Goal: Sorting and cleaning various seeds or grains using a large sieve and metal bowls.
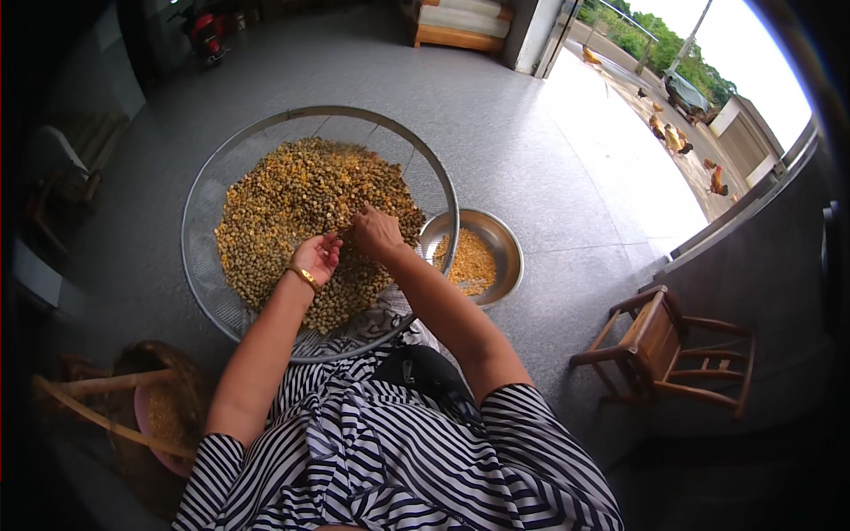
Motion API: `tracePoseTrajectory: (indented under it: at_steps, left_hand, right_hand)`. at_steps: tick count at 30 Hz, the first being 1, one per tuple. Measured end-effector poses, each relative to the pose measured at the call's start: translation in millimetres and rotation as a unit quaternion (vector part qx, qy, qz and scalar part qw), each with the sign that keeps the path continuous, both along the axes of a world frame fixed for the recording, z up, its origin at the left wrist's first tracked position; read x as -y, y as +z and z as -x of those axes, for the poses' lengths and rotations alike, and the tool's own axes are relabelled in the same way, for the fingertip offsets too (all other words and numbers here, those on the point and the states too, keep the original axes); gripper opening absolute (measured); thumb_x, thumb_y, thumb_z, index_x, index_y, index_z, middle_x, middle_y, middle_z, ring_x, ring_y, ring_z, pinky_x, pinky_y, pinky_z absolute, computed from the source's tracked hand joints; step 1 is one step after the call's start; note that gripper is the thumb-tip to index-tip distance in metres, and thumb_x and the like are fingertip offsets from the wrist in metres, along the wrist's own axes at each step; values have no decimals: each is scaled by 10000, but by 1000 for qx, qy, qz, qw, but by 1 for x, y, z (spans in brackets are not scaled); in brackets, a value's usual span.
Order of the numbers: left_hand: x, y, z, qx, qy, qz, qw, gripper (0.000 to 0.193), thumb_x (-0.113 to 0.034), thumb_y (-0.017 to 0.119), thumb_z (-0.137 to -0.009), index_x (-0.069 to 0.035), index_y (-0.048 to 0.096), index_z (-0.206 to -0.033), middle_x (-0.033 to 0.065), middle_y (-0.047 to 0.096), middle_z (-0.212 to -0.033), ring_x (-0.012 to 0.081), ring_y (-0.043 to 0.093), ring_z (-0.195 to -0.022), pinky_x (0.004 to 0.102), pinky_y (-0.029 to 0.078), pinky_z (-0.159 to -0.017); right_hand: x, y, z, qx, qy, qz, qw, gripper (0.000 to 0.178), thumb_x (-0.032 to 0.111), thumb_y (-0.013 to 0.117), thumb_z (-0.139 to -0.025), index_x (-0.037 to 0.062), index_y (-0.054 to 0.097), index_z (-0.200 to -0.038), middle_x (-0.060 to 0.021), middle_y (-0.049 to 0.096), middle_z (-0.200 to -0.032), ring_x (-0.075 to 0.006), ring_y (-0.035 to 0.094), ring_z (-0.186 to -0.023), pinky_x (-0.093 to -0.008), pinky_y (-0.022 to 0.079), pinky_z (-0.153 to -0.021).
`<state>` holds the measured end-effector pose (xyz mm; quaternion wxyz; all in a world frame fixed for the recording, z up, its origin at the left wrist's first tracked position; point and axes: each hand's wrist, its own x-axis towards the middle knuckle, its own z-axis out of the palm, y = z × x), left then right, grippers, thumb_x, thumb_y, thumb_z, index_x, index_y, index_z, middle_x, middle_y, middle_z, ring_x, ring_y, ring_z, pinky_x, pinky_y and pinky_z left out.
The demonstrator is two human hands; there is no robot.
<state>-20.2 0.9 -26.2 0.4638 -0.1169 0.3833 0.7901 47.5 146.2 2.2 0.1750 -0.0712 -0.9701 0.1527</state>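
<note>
A wide round mesh sieve (pixel 200 271) rests over my lap with a broad heap of round brown-green seeds (pixel 266 281) in it. Yellow kernels (pixel 292 166) lie mixed among them, thickest on the far side. My left hand (pixel 319 258), a gold-coloured band at its wrist, is turned palm up over the middle of the heap, its fingers loosely curled and apart. Just right of it my right hand (pixel 375 232) points down at the seeds with bent fingers drawn together. Whatever its fingertips hold is hidden.
A metal basin (pixel 512 257) of yellow kernels stands on the floor, partly under the sieve's right rim. Near left is a basket (pixel 124 363) with a pink bowl (pixel 149 416) in it. A small wooden chair (pixel 645 332) stands at right. Chickens (pixel 673 139) are outside the doorway.
</note>
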Motion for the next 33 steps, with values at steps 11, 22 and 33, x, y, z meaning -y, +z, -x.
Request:
tracePoseTrajectory:
  at_steps: [11, 22, 33]
  left_hand:
    - [3, 4, -3, -8, 17, 34, 999, 198, -193, 419, -817, -61, 542, -898, 54, 564, -784, 113, 514, -597, 211, 444, -494]
    - [-7, 14, -14, 0, 41, 54, 998, 207, -182, 377, -837, -55, 534, -885, 49, 570, -730, 113, 527, -585, 212, 452, -484]
    - [-3, 10, -10, 15, 53, 34, 998, 201, -172, 362, -839, -68, 532, -865, 46, 562, -743, 108, 526, -584, 211, 452, -478]
  right_hand:
    - [-3, -10, 7, 43, 55, -51, 996, 87, 102, 491, -685, 58, 531, -748, -120, 510, -837, -285, 533, -775, -365, 440, -611]
    - [-26, -9, 11, -8, 11, 97, 995, 125, 156, 506, -697, 81, 606, -699, -115, 555, -764, -281, 545, -720, -358, 439, -630]
    - [-16, -6, 5, 42, 27, -4, 999, 117, 164, 495, -723, 111, 596, -752, -97, 537, -814, -282, 540, -756, -366, 436, -635]
